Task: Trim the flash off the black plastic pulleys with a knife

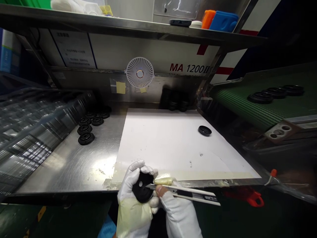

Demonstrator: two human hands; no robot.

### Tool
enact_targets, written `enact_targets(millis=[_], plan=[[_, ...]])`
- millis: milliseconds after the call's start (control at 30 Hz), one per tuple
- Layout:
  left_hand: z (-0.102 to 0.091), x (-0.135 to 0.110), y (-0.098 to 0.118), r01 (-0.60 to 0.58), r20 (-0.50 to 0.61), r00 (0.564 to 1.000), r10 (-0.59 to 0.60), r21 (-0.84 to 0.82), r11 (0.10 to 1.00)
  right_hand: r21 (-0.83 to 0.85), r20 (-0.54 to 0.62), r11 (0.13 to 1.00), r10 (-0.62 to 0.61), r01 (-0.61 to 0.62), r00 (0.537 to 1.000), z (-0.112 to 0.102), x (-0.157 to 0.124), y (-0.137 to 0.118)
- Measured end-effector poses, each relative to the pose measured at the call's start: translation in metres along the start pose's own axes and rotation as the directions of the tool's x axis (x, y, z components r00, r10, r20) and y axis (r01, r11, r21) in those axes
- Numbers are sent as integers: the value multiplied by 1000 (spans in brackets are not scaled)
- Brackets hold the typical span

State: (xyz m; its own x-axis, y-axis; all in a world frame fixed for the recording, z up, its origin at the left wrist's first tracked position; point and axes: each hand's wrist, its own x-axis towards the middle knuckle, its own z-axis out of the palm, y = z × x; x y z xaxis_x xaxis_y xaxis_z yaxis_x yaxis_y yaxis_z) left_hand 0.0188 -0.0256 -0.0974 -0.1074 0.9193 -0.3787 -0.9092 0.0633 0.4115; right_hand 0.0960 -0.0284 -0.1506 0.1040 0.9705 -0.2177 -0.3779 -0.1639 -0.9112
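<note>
My left hand point(132, 198), in a white glove, is closed around a round black plastic part point(143, 190) with a small hole in its face. My right hand point(177, 211), also gloved, grips a silver utility knife point(195, 195) whose blade tip touches the part's face. Both hands hover just past the near edge of the steel bench, in front of a white sheet point(173, 142). One loose black disc point(204, 131) lies on the sheet's right side.
Several black ribbed parts point(90, 127) sit in rows on the steel bench point(74, 162) at left, beside clear plastic trays point(32, 125). More black parts ride a green conveyor point(274, 94) at right. A small white fan point(140, 72) hangs behind. Red-handled tool point(250, 196) lies lower right.
</note>
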Motion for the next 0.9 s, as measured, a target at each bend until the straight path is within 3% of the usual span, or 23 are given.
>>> enact_targets(millis=[100, 267, 367, 467, 667, 900], plan=[[2, 0, -1, 12, 3, 1000, -12, -18, 1000, -29, -60, 998, -52, 50, 997, 0, -3, -1], [1, 0, -2, 1, 4, 1000, -1, -5, 1000, 37, 30, 996, 76, -77, 997, -4, 1, 4], [0, 0, -1, -2, 6, 1000, 2, 11, 1000, 35, 83, 996, 84, -87, 993, -5, 3, 3], [-1, -1, -1, 2, 15, 1000, -3, 25, 1000, 12, 91, 998, 58, -59, 994, -4, 3, -3], [0, -1, -2, -22, 5, 1000, 21, 26, 999, -70, -4, 995, -66, 66, 998, 1, -6, -14], [0, -2, -1, -21, -11, 1000, 21, 40, 999, -33, 84, 996, 84, -82, 993, 4, -9, -28]])
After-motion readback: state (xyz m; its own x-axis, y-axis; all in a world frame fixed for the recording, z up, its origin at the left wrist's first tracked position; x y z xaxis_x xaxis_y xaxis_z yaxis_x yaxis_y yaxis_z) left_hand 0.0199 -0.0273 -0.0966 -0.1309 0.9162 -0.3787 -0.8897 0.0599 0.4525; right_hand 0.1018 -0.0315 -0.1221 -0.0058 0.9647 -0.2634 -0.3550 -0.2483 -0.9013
